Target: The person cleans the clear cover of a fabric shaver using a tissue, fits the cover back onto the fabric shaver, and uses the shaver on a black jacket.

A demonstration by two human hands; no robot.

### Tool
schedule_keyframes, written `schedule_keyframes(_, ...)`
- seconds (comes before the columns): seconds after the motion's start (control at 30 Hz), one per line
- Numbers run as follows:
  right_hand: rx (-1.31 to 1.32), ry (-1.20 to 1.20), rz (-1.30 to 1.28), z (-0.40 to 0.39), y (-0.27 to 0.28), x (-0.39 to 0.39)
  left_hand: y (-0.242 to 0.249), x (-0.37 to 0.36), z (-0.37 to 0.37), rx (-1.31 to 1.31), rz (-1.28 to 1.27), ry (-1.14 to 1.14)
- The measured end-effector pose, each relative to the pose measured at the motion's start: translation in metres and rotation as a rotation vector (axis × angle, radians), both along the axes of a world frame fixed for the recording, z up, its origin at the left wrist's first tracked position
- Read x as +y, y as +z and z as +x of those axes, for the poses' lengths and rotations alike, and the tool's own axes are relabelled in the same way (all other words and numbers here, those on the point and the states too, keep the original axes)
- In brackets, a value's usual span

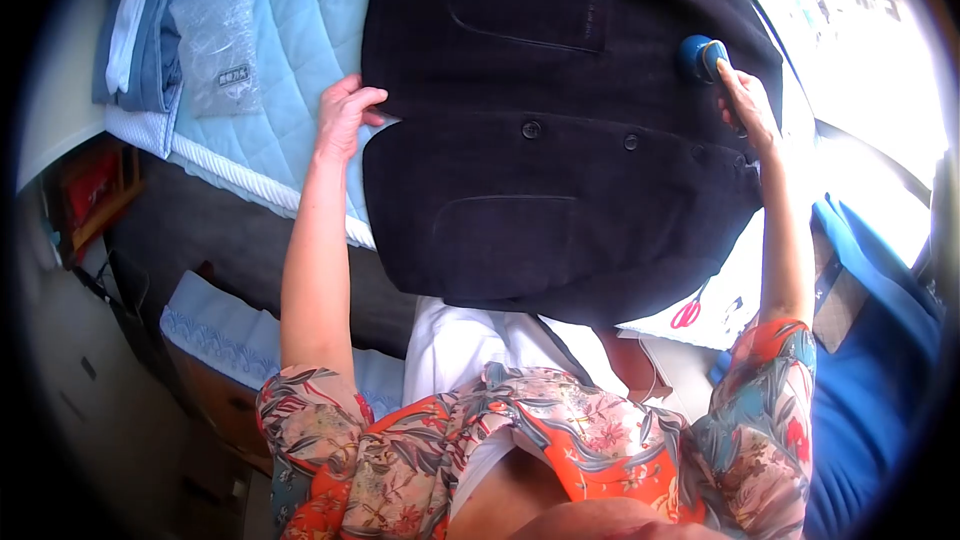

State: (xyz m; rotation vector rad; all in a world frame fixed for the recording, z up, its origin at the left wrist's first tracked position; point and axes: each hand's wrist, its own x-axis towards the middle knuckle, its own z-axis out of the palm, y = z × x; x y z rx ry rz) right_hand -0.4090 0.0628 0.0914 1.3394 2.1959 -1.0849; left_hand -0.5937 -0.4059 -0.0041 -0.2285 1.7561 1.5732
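Here the right hand [748,100] presses a blue tool [702,57] onto the jacket [560,120].

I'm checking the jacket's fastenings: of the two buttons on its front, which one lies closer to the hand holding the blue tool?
The right-hand button, nearer the right hand holding the blue tool. The other button sits further toward the left hand on the jacket edge.

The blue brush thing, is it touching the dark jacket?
Touching. The head view shows the blue brush, held in the right hand, pressed flat on the dark jacket, no gap showing.
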Motion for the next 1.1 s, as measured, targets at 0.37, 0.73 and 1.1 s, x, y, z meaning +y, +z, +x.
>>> schedule_keyframes(0.37,0.149,0.25,-0.135,-0.022,-0.014,-0.059,0.016,0.078,-0.078,0.568,-0.566,-0.211)
schedule_keyframes(0.73,0.114,-0.034,-0.013,0.03,-0.016,0.025,-0.022,0.139,-0.09,0.926,-1.219,-0.016)
schedule_keyframes(1.1,0.016,-0.067,0.022,0.086,0.013,0.099,0.008,0.156,-0.087,0.861,-1.304,0.069)
